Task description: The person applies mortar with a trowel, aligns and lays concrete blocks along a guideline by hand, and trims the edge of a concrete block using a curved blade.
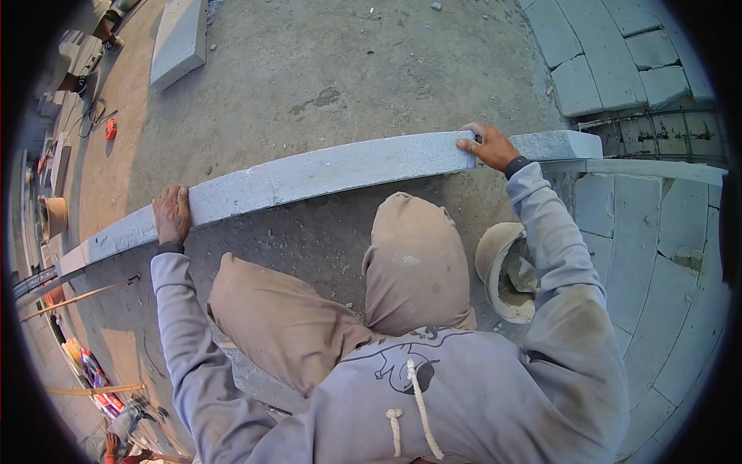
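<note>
A long row of pale grey lightweight concrete block (325, 168) runs across the floor in front of my knees. My left hand (171, 214) grips its top on the left, fingers over the far edge. At the right end of the long piece, my right hand (491, 147) is closed around the block's end, fingers bent over the edge. Something small and dark shows by these fingers, too small to name. Just right of that hand, another block (553, 145) continues the line towards the wall. The undersides of both hands are hidden.
A worn bucket (495, 263) with grey material stands by my right knee. Block walls (641, 255) rise on the right, with rebar (657, 133) in a gap. A loose block (179, 42) and a red tape measure (110, 129) lie ahead left. Other people appear at the left edges.
</note>
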`<move>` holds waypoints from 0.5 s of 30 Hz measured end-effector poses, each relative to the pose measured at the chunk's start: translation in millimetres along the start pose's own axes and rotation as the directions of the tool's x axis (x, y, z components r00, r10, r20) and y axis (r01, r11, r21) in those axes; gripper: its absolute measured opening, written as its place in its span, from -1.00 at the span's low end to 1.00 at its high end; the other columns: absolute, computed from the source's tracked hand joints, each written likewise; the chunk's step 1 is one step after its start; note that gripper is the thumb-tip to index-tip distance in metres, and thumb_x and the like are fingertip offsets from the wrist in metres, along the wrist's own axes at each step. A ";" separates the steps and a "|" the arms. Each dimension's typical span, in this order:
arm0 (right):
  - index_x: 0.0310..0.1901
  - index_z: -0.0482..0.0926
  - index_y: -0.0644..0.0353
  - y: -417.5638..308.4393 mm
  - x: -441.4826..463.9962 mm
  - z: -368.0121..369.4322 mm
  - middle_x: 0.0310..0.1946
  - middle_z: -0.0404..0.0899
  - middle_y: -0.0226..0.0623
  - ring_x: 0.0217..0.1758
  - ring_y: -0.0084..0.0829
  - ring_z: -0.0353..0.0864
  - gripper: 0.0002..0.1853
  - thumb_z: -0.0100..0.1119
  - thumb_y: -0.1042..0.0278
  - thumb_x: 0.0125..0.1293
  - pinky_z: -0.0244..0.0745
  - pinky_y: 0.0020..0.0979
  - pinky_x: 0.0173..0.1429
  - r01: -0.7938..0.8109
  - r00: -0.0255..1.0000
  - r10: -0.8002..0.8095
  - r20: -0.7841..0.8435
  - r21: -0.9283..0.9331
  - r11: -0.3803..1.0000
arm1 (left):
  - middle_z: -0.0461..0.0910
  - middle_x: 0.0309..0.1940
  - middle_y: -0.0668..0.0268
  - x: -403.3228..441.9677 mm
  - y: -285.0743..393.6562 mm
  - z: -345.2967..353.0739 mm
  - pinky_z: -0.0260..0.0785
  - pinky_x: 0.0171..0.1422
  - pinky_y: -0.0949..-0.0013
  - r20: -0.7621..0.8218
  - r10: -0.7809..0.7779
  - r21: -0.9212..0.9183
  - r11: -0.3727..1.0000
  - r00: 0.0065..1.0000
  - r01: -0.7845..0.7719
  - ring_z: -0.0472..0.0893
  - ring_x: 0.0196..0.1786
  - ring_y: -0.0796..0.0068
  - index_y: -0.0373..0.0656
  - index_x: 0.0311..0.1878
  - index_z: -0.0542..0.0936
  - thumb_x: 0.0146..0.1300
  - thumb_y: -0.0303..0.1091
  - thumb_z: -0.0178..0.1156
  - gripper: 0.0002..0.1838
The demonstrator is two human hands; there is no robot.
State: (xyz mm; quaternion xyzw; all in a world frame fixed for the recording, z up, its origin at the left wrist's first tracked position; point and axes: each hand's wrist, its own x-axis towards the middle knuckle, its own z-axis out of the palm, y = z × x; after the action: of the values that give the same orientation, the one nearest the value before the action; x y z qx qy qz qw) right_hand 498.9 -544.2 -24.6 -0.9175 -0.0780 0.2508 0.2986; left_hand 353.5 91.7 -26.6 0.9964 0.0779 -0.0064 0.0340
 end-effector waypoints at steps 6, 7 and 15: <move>0.02 0.55 0.29 -4.4 -3.1 -0.1 -0.10 0.61 0.04 0.01 -0.12 0.59 -0.47 0.24 -0.03 0.22 0.43 -0.22 0.09 0.021 0.999 -0.021 -0.028 -0.031 0.999 | 0.50 -0.24 0.14 -1.7 -0.8 3.5 0.16 0.13 0.14 -0.077 0.049 -0.037 0.998 0.996 -0.052 0.44 -0.05 0.11 -0.17 -0.19 0.52 0.44 -0.10 -0.11 -0.66; 0.02 0.55 0.28 -5.5 -3.6 -0.6 -0.10 0.61 0.03 0.01 -0.12 0.59 -0.49 0.24 -0.01 0.23 0.43 -0.22 0.09 0.022 1.000 -0.023 -0.021 -0.031 0.999 | 0.49 -0.24 0.14 -1.1 -1.0 3.6 0.16 0.13 0.12 -0.066 0.042 -0.033 0.998 0.997 -0.045 0.43 -0.05 0.10 -0.17 -0.21 0.51 0.44 -0.10 -0.11 -0.66; 0.04 0.55 0.28 -8.6 -4.1 2.5 -0.12 0.62 0.02 -0.02 -0.14 0.60 -0.51 0.25 0.04 0.23 0.44 -0.24 0.08 0.026 0.999 -0.028 -0.047 -0.025 0.999 | 0.49 -0.21 0.16 -2.8 0.7 2.4 0.15 0.20 0.04 -0.096 0.039 -0.053 0.998 0.995 -0.044 0.43 -0.02 0.07 -0.14 -0.21 0.52 0.44 -0.11 -0.11 -0.67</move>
State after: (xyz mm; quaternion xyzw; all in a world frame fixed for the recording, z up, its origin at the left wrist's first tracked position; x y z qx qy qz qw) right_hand 494.1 -537.1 -19.6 -0.9257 -0.0863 0.2239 0.2925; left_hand 350.9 90.4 -28.9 0.9957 0.0588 0.0436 0.0576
